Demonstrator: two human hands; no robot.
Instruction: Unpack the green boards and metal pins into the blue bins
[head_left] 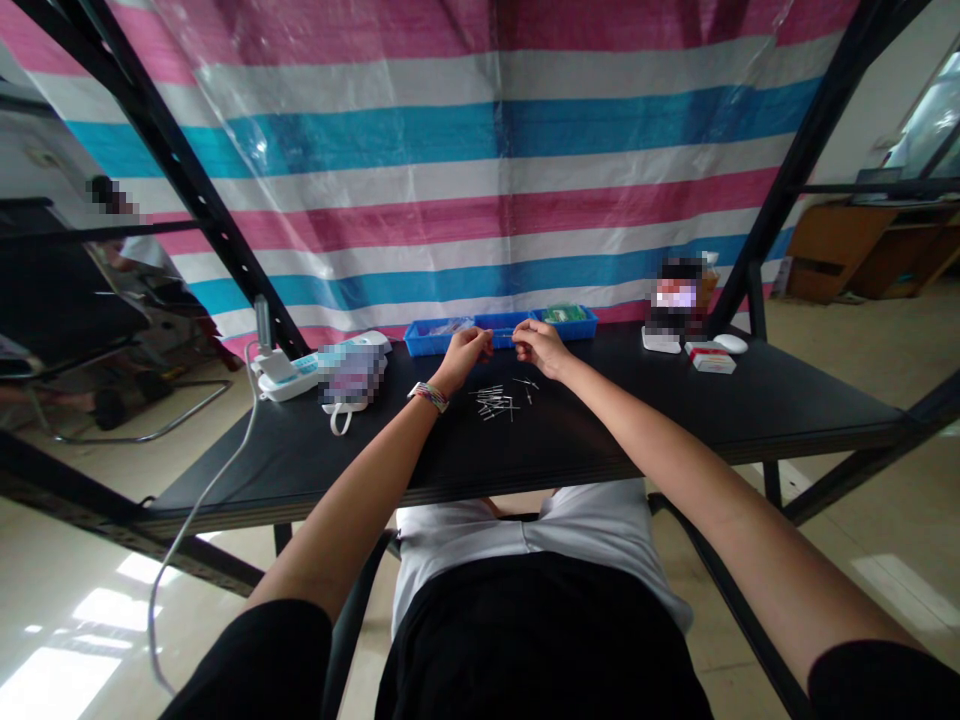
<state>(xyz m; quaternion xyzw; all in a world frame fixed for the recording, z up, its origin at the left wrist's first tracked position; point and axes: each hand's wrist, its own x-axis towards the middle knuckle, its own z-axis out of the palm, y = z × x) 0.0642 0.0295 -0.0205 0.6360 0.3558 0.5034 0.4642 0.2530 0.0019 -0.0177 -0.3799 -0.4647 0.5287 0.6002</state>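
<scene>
Both hands are raised just in front of a blue divided tray at the back of the black table. My left hand is closed, fingertips pinched towards the middle. My right hand is closed too, its fingertips facing the left ones across a small gap. A thin, small item seems to span the gap between them; its shape is too fine to make out. Below the hands, several thin metallic pieces lie loosely piled on the table. The tray holds clear plastic on its left and a green packet on its right.
On the table's left are a white power strip with a cable and a blurred pouch. At right are a phone on a stand, a small box and a white mouse. A person sits far left.
</scene>
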